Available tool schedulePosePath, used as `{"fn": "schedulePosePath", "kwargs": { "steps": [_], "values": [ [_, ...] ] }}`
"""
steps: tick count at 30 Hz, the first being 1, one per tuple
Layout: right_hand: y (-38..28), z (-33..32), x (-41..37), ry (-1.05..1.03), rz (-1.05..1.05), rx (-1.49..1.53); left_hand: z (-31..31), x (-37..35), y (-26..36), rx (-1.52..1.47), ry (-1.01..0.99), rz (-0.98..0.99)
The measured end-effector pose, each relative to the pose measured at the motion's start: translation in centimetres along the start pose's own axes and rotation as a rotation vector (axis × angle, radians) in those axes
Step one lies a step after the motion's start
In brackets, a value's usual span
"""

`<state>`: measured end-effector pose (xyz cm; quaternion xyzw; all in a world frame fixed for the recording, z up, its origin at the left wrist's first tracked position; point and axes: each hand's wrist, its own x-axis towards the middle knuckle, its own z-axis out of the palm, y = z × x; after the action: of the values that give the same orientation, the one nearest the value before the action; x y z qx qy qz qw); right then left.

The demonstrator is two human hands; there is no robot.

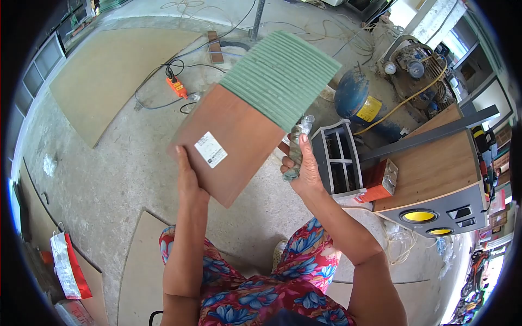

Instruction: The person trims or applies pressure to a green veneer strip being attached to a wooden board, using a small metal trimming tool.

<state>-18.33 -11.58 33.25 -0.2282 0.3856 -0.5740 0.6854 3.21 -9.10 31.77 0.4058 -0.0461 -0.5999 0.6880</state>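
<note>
Lifted in front of me is a flat brown board (239,136) with a white printed label (210,149) on its face. A green ribbed panel (280,76) covers its upper end. At the board's lower left edge, my left hand (191,185) grips it, thumb on the face and the other fingers hidden behind. My right hand (309,168) is closed around a small greenish bundle in crumpled clear plastic (295,152), close by the board's right corner. What is inside the wrapping I cannot tell.
A blue air compressor tank (350,95) stands at right, near a wooden speaker cabinet (435,157) and an orange box (380,182). On the concrete floor lie an orange power strip (176,87), cables and a large beige sheet (109,70). A red-and-white bag (70,266) sits at left.
</note>
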Motion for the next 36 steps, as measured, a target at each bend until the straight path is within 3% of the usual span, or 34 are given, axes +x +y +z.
{"fn": "schedulePosePath", "kwargs": {
  "steps": [5,6,9,10,13,14,16,18,20,22,24,25,28,30,32,33,35,36],
  "values": [
    [-0.4,-0.3,0.3,-0.125,-0.104,-0.102,0.8,0.2,-2.4,0.018,-0.091,-0.076],
    [-1.0,-0.3,0.2,-0.206,-0.238,-0.165,0.5,0.8,-3.2,0.005,-0.134,-0.093],
    [0.0,1.0,0.4,-0.065,-0.614,-0.52,1.3,1.1,-6.0,0.024,-0.203,-0.106],
    [0.2,0.3,0.9,-0.029,-0.592,-0.72,1.5,1.2,-6.9,0.041,-0.214,-0.107],
    [-1.0,-0.3,1.3,-0.014,-0.437,-0.604,0.2,3.5,-9.0,0.437,-0.219,-0.321],
    [-1.3,-0.8,1.5,0.049,-0.49,-0.756,0.3,4.2,-8.2,0.594,-0.174,-0.416],
    [-1.9,-2.0,2.4,0.179,-0.596,-1.065,-0.1,9.2,-8.3,0.989,0.2,-0.007],
    [-2.3,-1.5,1.8,0.265,-0.731,-1.367,1.6,11.6,-4.7,0.756,0.188,0.482],
    [-1.5,-1.6,1.8,0.279,-0.893,-1.534,6.5,10.9,-1.7,0.376,0.093,0.535],
    [-0.7,0.0,0.7,0.217,-0.782,-1.591,11.7,12.2,-4.3,0.479,0.1,0.686],
    [0.1,1.2,0.3,0.186,-0.798,-1.639,15.1,6.8,-5.3,0.545,-0.496,0.423],
    [-0.2,1.3,0.4,0.2,-0.759,-1.605,16.2,5.3,-5.1,0.638,-0.338,0.502],
    [-1.8,0.8,0.4,0.231,-0.641,-1.478,15.0,8.1,-2.9,0.346,-0.226,0.685],
    [-1.5,1.0,0.1,0.269,-0.71,-1.472,14.9,8.2,-3.4,0.457,-0.008,0.732],
    [-0.8,1.4,0.0,0.282,-0.802,-1.501,15.3,7.8,-4.3,0.625,-0.189,0.771],
    [-0.6,2.0,-0.4,0.224,-0.769,-1.557,15.6,7.4,-5.5,0.731,-0.48,0.774],
    [-0.4,1.7,-0.2,0.2,-0.754,-1.564,15.7,5.9,-6.1,0.688,-0.309,0.664],
    [-0.5,1.4,0.0,0.2,-0.729,-1.519,15.4,6.8,-5.7,0.653,-0.239,0.717]
  ]
}}
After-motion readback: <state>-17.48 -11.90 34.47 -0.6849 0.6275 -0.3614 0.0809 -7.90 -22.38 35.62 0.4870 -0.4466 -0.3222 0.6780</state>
